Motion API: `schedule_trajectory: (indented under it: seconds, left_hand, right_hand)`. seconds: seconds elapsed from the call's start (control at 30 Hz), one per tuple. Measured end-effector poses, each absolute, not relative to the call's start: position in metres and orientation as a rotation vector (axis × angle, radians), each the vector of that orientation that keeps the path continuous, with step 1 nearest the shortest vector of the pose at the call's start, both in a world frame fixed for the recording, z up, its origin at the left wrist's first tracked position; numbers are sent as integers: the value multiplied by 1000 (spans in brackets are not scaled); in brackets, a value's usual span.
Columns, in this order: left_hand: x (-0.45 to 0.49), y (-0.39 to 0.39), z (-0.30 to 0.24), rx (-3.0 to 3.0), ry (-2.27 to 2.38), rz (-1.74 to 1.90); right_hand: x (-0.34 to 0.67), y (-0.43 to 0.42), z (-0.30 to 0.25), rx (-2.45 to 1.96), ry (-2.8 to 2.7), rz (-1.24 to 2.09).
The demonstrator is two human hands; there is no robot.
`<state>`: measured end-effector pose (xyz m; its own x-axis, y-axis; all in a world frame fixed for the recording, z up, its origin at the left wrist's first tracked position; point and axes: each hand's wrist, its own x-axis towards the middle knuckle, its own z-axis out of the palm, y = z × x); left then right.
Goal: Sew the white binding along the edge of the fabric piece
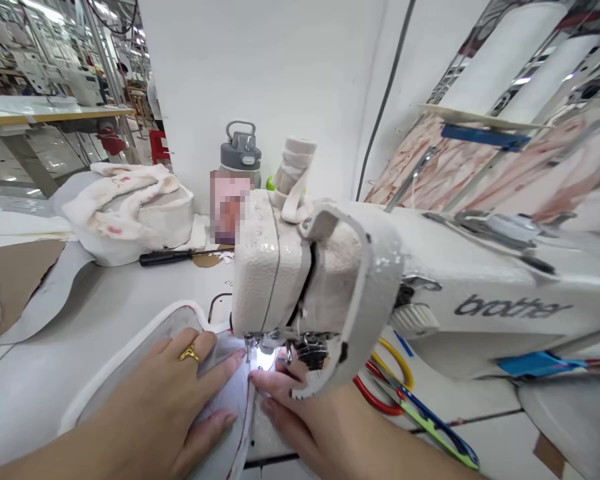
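The left hand (175, 373) lies palm down, fingers loosely spread, pressing the grey cloth (237, 391) without closing around it. The right hand (325, 423) is at its near edge; the sewing machine (260, 267) hides some fingers, so I cannot tell whether they pinch. The cloth lies on the table (110, 287), partly below the machine head. It seems light, soft, easily wrinkled; flat fingertips beside the white binding (185, 304) should guide it best.

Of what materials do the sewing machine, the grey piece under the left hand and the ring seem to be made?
Sewing machine: probably painted metal, glossy; its slightly bumpy white surface catches highlights.
Grey piece: apparently thin, matte cloth, lying flat; fibre unclear.
Ring: likely polished metal, gold-coloured and shiny; solid or plated, unclear.
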<state>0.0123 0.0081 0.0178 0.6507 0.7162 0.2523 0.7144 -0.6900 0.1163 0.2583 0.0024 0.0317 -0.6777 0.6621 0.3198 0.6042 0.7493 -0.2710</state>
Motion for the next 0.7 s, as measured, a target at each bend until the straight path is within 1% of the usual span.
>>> schedule_trajectory:
  seconds: [0.1,0.23,0.33,0.5,0.6,0.7]
  left_hand:
    - [13,6,12,2924,1251,293]
    - [21,5,7,2845,1365,321]
    - [27,9,10,2824,1360,324]
    - [20,11,27,2928,1119,233]
    - [12,11,36,3084,958,191]
    - [11,14,39,3136,955,144]
  right_hand:
    - [257,2,33,-944,-2547,187]
    - [253,0,30,-1044,-2497,175]
    - [253,2,30,-1063,-2490,168]
    - [258,4,39,-939,-2607,313]
    - [259,3,41,-978,-2660,280]
    - [257,1,38,-986,-2622,231]
